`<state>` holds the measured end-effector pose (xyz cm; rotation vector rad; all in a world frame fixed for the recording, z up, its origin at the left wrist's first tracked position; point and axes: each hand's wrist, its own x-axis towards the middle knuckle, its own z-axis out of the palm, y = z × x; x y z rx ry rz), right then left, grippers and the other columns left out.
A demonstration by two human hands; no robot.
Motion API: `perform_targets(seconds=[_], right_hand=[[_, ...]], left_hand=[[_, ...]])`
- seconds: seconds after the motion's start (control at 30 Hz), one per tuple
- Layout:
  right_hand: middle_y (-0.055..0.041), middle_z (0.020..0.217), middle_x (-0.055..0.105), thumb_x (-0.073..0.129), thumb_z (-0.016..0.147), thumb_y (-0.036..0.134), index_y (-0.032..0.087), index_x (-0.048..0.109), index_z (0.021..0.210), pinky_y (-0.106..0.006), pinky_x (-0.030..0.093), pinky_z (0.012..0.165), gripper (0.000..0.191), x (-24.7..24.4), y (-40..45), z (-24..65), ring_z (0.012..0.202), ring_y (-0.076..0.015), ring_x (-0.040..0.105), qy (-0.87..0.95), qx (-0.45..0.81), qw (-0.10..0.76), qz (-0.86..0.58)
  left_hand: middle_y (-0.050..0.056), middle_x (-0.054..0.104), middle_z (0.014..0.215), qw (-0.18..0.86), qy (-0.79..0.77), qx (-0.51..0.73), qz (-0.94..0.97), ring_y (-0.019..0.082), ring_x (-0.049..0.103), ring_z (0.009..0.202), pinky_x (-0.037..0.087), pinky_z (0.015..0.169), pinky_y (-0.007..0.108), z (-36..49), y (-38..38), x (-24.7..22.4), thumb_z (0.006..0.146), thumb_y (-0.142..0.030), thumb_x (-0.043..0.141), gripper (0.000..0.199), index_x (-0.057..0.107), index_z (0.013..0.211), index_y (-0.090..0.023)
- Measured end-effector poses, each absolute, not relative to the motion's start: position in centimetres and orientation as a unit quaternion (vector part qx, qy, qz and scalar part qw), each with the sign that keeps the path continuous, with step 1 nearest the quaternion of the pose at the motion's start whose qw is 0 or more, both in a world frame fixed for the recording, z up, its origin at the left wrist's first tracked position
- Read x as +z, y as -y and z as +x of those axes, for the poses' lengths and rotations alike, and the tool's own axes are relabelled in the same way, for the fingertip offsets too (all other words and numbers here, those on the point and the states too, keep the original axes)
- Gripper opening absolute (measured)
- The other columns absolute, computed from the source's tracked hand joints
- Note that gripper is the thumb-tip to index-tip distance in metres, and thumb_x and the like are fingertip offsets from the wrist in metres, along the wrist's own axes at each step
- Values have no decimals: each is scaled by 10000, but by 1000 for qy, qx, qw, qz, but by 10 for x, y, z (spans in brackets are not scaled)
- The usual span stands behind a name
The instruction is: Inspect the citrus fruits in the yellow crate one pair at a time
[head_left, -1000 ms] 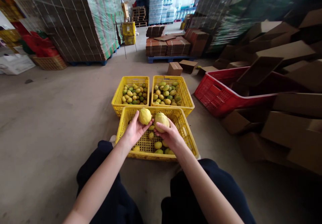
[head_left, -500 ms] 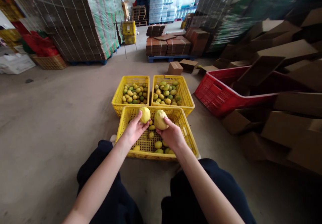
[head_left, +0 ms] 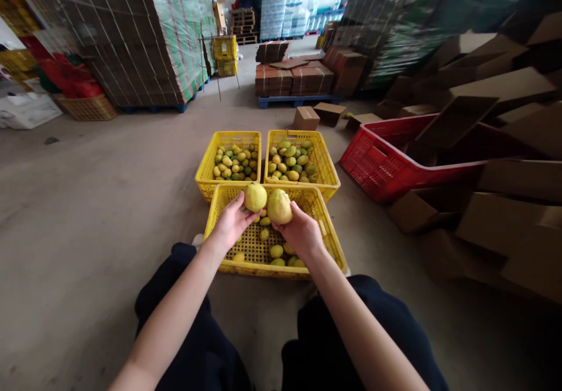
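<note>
My left hand (head_left: 232, 222) holds a round yellow lemon (head_left: 255, 196) between thumb and fingers. In my right hand (head_left: 301, 232) is a larger, bumpy pale-yellow lemon (head_left: 279, 206). The two fruits are side by side, a small gap between them, above the front yellow crate (head_left: 327, 233). Several yellow-green lemons (head_left: 276, 251) lie on the perforated floor of that crate, partly hidden by my hands. Behind it stand a left yellow crate (head_left: 205, 171) and a right yellow crate (head_left: 328, 165), both holding many green and yellow lemons.
To the right, a red crate (head_left: 373, 157) holds cardboard, with open cardboard boxes (head_left: 504, 227) heaped around it. Flattened cartons (head_left: 294, 79) sit on a blue pallet (head_left: 285, 102) ahead. A tall wrapped stack (head_left: 175, 34) stands at the back left. My knees flank the front crate.
Both lemons have turned slightly in my fingers. The left one has shifted a little to the right, and my right thumb has moved to the side of its lemon.
</note>
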<state>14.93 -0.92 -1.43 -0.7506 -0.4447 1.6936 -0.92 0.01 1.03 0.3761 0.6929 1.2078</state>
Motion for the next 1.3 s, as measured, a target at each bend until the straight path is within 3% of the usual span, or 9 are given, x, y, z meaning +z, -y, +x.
perform_targets(seconds=[0.2, 0.3, 0.47, 0.6, 0.73, 0.93, 1.1, 1.3], right_hand=[[-21, 866, 673, 682, 720, 410, 226, 633, 888, -301, 482, 538, 254, -10, 12, 146, 700, -187, 591, 226, 715, 579, -320], [-16, 808, 660, 717, 693, 440, 220, 624, 857, -287, 474, 526, 290, -6, 15, 144, 661, -170, 574, 240, 713, 568, -335], [30, 677, 609, 799, 603, 330, 221, 594, 784, -244, 413, 451, 295, -2, 20, 142, 544, -123, 528, 271, 690, 564, -363], [0, 688, 653, 727, 656, 407, 199, 619, 802, -238, 389, 422, 276, -2, 19, 144, 558, -153, 598, 196, 698, 559, -402], [-26, 691, 687, 690, 674, 397, 177, 632, 825, -238, 393, 407, 274, -3, 16, 145, 529, -159, 609, 174, 704, 554, -409], [-30, 696, 706, 625, 727, 381, 227, 605, 986, -260, 414, 364, 302, -5, 15, 148, 454, -177, 592, 189, 739, 541, -354], [-95, 704, 706, 566, 808, 391, 144, 619, 869, -252, 483, 368, 259, -9, 13, 153, 490, -186, 633, 175, 796, 497, -299], [-99, 698, 701, 523, 850, 408, 133, 604, 876, -226, 502, 352, 287, -7, 13, 156, 482, -172, 634, 159, 808, 482, -298]], left_hand=[[130, 703, 896, 735, -348, 548, 195, 199, 680, 742, 553, 659, 277, -8, 1, 16, 838, -408, 615, 365, 629, 1041, -105], [105, 704, 870, 723, -350, 547, 233, 147, 649, 637, 533, 609, 246, -7, 3, 16, 765, -440, 693, 401, 637, 984, -109], [68, 701, 850, 698, -360, 554, 276, 87, 587, 549, 473, 534, 203, -6, 5, 16, 629, -375, 811, 423, 636, 925, -130], [81, 697, 851, 715, -360, 543, 255, 121, 615, 628, 491, 586, 227, -7, 5, 17, 656, -473, 770, 472, 659, 949, -120], [62, 679, 826, 716, -364, 545, 240, 121, 610, 679, 474, 575, 205, -8, 6, 17, 685, -417, 759, 410, 673, 969, -133], [31, 634, 716, 732, -356, 520, 257, 106, 578, 502, 413, 426, 181, -9, 6, 22, 825, -408, 598, 368, 617, 1106, -170], [76, 613, 644, 752, -391, 489, 205, 129, 585, 490, 452, 426, 184, -9, 4, 24, 931, -300, 373, 320, 598, 968, -75], [88, 610, 667, 773, -399, 458, 182, 114, 578, 507, 456, 443, 167, -9, 3, 22, 960, -299, 341, 341, 583, 926, -61]])
